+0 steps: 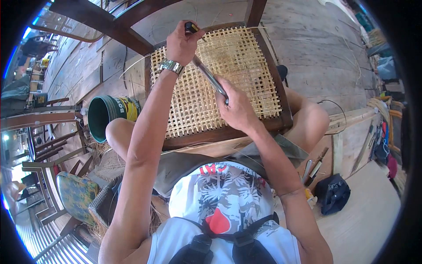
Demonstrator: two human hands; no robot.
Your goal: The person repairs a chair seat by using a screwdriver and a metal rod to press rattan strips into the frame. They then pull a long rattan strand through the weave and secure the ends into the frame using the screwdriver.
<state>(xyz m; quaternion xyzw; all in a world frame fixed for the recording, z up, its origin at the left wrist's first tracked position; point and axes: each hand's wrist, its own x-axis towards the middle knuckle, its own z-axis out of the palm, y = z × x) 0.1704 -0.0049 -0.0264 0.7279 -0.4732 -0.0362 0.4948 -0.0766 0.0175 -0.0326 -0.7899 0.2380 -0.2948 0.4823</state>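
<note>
My camera sits on my head, facing forward and steeply down over my shirt. The woven cane seat is close, within reach of my left hand and right hand; its near edge is toward me, its far edge high in the view. The wide, round lens also takes in the wooden floor beyond the seat's right edge, curving toward the dark rim.
</note>
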